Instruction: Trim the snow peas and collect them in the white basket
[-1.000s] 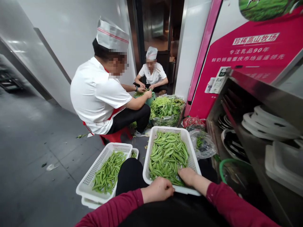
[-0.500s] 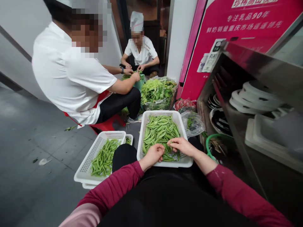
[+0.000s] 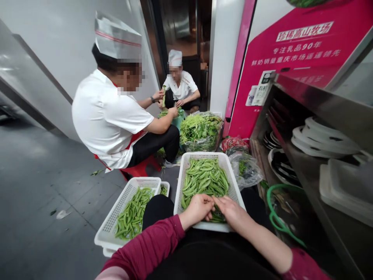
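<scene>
A white perforated basket (image 3: 179, 194) sits on my lap, filled with green pea pods (image 3: 205, 177). Over its near end, my left hand (image 3: 199, 210) is closed, thumb and fingertips pinched together. My right hand (image 3: 233, 213) reaches in from the other side, its fingers pressed together, and the two hands meet at the fingertips. Whatever lies between the fingers is too small and too covered to make out. To the left of my knee stands a second white basket (image 3: 109, 217) holding more pea pods (image 3: 134, 214).
A seated co-worker in white (image 3: 107, 112) and another person (image 3: 182, 85) handle greens by a large bag of leafy vegetables (image 3: 201, 130). Bagged red chillies (image 3: 233, 144) lie behind my basket. On the right are a green-rimmed basket (image 3: 272, 216) and a metal shelf with plates (image 3: 323, 136).
My hands have come together from slightly apart, over the basket's near end. The view has tilted up. The seated co-worker has raised a green stalk.
</scene>
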`<action>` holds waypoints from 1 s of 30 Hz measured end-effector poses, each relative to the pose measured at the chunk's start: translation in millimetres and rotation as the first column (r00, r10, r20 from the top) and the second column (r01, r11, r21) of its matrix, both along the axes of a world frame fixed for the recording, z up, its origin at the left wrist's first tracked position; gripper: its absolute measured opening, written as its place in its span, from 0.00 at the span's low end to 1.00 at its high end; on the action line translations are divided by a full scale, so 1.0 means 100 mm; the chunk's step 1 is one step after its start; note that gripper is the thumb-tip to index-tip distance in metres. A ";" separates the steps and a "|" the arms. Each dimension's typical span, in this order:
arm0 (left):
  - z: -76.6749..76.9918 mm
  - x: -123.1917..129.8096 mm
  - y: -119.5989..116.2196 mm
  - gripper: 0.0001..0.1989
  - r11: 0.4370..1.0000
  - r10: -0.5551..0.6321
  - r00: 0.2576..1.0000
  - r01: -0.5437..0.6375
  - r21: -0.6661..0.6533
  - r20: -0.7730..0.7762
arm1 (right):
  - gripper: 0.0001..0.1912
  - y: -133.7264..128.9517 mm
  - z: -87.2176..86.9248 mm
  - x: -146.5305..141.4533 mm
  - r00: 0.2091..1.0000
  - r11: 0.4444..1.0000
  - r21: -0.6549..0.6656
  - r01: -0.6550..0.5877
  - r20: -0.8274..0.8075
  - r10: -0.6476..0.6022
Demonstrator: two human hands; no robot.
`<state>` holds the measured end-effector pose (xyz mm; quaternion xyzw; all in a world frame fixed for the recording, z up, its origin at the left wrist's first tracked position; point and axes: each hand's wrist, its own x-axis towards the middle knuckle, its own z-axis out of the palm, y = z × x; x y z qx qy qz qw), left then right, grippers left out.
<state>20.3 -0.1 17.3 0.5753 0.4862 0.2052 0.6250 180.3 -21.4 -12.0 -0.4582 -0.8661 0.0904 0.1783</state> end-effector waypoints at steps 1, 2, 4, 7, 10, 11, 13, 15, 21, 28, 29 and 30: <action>0.01 0.00 -0.01 0.14 1.000 0.002 1.000 -0.002 -0.005 0.017 | 0.26 -0.01 -0.01 -0.01 1.000 1.000 0.027 0.005 0.013 -0.005; 0.02 0.01 -0.02 0.14 1.000 0.010 0.999 -0.009 -0.005 0.032 | 0.26 -0.01 -0.01 -0.02 1.000 0.999 0.048 0.009 0.022 -0.010; 0.05 0.01 -0.05 0.15 1.000 0.029 0.998 -0.029 -0.008 0.064 | 0.25 -0.04 0.00 -0.03 0.999 0.997 0.079 0.019 0.024 -0.021; 0.07 0.02 -0.07 0.16 0.998 0.064 0.990 -0.061 -0.033 0.122 | 0.24 -0.07 0.01 -0.05 1.000 0.993 0.115 0.027 -0.007 -0.026; 0.11 0.01 -0.09 0.14 0.998 0.062 0.990 -0.057 -0.041 0.130 | 0.22 -0.12 0.05 -0.07 0.998 0.988 0.150 0.035 -0.062 -0.026; 0.13 0.01 -0.10 0.14 0.998 0.056 0.991 -0.053 -0.030 0.122 | 0.21 -0.13 0.07 -0.08 0.996 0.988 0.154 0.035 -0.081 -0.023; 0.16 0.01 -0.13 0.12 0.998 0.054 0.992 -0.055 0.008 0.112 | 0.21 -0.16 0.12 -0.09 0.993 0.988 0.151 0.032 -0.120 -0.014; 0.17 0.02 -0.17 0.10 0.995 0.085 0.988 -0.091 0.043 0.127 | 0.20 -0.18 0.16 -0.10 0.987 0.990 0.140 0.034 -0.160 -0.011; 0.11 0.08 -0.22 0.11 0.985 0.172 0.951 -0.170 -0.032 0.256 | 0.17 -0.26 0.22 -0.15 0.929 0.988 0.111 0.107 -0.364 -0.060; 0.00 -0.19 0.16 0.07 0.917 0.399 0.903 -0.389 -0.094 0.157 | 0.14 -0.21 0.44 0.07 0.580 0.908 -0.340 0.246 -0.699 -0.419; 0.00 -0.22 0.20 0.06 0.920 0.391 0.908 -0.380 -0.096 0.152 | 0.15 -0.19 0.46 0.11 0.528 0.895 -0.399 0.199 -0.726 -0.441; 0.00 -0.24 0.22 0.06 0.929 0.369 0.917 -0.359 -0.093 0.153 | 0.15 -0.18 0.46 0.14 0.485 0.887 -0.435 0.152 -0.749 -0.451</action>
